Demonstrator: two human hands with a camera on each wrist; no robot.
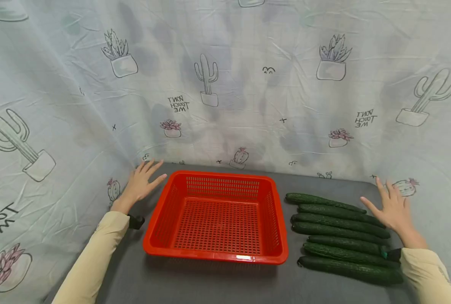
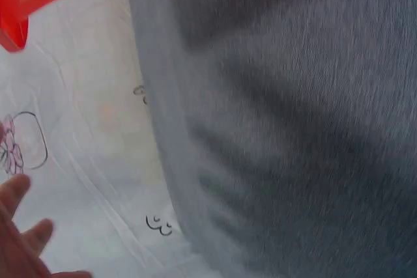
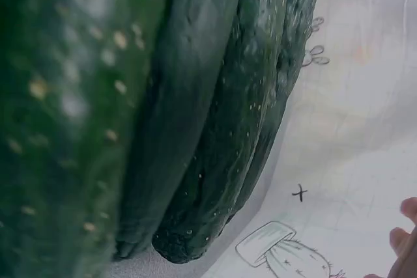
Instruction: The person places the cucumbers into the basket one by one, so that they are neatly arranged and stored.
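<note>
A red plastic basket (image 1: 217,258) with slotted walls and a grid floor stands in the middle of the table, nothing inside it. Beside its left rim my left hand (image 1: 139,183) is raised with fingers spread, holding nothing. Several dark green cucumbers (image 1: 343,230) lie side by side to the right of the basket. My right hand (image 1: 394,211) hovers by their right ends, fingers spread and no object in it. The right wrist view shows bumpy cucumbers (image 3: 228,128) close up, with fingertips (image 3: 401,239) at the edge. In the left wrist view, fingers (image 2: 36,236) show at lower left.
The table (image 1: 126,274) has a grey cloth top. Behind it and on both sides hangs a pale curtain (image 1: 248,105) printed with cacti and potted plants. The basket's red rim (image 2: 13,30) reaches into the left wrist view's corner.
</note>
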